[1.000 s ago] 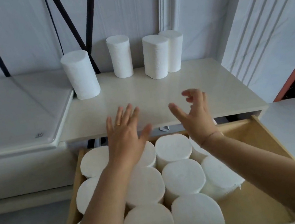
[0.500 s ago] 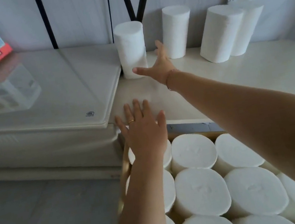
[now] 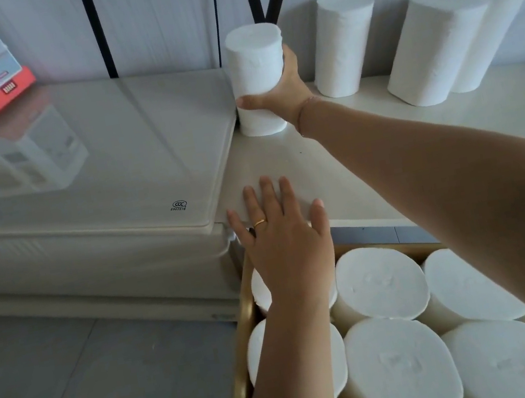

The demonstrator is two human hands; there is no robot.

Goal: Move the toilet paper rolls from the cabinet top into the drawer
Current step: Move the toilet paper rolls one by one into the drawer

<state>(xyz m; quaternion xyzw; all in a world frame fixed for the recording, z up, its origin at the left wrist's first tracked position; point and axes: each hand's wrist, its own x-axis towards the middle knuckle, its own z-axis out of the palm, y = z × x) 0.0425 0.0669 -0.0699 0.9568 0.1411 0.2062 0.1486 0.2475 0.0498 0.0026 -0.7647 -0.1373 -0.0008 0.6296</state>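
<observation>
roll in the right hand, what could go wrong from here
1. The right hand wraps the leftmost roll low on its side; a squeeze could dent the soft paper, or it may tip when lifted.
2. The drawer looks packed with upright rolls, so finding a gap may be hard.
3. The right arm swinging back could knock the neighbouring roll on the cabinet top.

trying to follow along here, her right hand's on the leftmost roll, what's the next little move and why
Probably lift that roll straight up off the cabinet top. The right hand is already wrapped around its lower half, yet its base looks still on the surface. The drawer below is open, and the left hand lies flat at the cabinet edge, empty.
</observation>
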